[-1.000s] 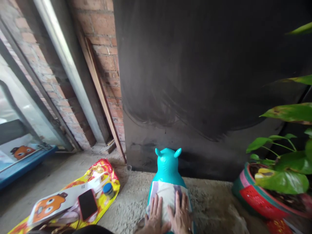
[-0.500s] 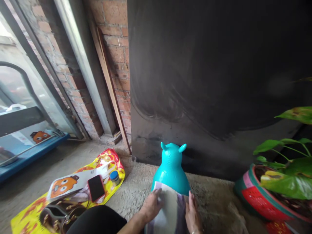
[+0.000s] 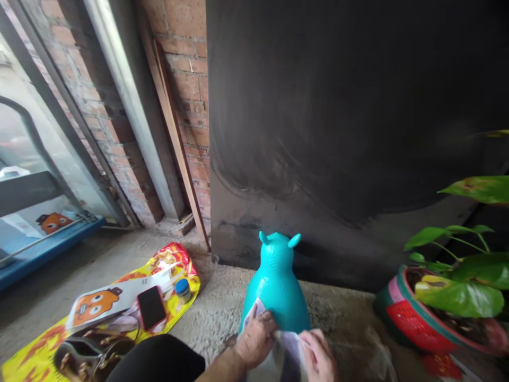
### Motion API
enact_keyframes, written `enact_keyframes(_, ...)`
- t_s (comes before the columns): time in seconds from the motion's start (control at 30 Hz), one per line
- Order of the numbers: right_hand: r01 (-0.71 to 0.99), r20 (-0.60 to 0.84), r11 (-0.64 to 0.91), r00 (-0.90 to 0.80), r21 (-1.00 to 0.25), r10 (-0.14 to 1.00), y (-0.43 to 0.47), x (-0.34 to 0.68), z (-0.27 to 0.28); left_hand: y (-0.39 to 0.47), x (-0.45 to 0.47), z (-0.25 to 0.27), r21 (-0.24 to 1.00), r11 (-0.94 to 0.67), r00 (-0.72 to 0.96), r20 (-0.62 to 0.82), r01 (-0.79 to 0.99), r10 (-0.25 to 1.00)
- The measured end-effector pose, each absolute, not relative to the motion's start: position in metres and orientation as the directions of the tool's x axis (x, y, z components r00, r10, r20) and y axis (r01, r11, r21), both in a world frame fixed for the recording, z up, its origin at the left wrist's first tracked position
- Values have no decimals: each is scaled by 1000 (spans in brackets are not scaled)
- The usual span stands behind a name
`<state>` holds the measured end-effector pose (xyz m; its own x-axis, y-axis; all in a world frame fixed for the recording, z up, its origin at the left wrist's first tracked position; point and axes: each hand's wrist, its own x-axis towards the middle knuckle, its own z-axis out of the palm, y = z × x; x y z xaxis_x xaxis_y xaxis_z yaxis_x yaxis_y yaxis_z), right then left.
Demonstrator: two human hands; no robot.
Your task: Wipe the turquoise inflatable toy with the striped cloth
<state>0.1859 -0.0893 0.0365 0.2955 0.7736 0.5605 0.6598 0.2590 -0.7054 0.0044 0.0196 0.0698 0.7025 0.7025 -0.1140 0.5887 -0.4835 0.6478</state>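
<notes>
A striped cloth [image 3: 288, 353] in white, grey and purple lies over the near side of a turquoise inflatable animal toy [image 3: 277, 284]. Two small ears stick up from the toy's head. My left hand [image 3: 256, 337] is closed on the cloth's upper left part, with one corner poking up past the fingers. At the cloth's right edge, my right hand [image 3: 320, 355] pinches the fabric. Between the hands the cloth's top edge sags. Its lower part runs out of the picture.
On the left, a yellow plastic sheet [image 3: 34, 347] bears a phone [image 3: 151, 307], a blue-lidded jar [image 3: 183, 290], a white bag [image 3: 97, 305] and a brown handbag [image 3: 93, 353]. A potted plant [image 3: 413, 318] stands right. A blackboard [image 3: 338, 132] rises behind the toy.
Both hands have closed on the cloth; before, they lay flatter along its sides. Its top edge has come down and bunched, baring more of the toy. The view has shifted slightly.
</notes>
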Motion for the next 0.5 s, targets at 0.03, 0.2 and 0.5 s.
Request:
enact_keyframes(0.03,651,567,268,305,-711,765,-91,187,44,20,2,70,642,-486,706,-125,593,697)
enact_keyframes(0.2,647,530,313,167,-695,832,-99,189,73,17,-9,76,610,-465,696,-210,642,687)
enact_keyframes(0.5,581,409,215,226,-785,884,-110,182,102,8,-30,116,641,-438,742,-333,631,582)
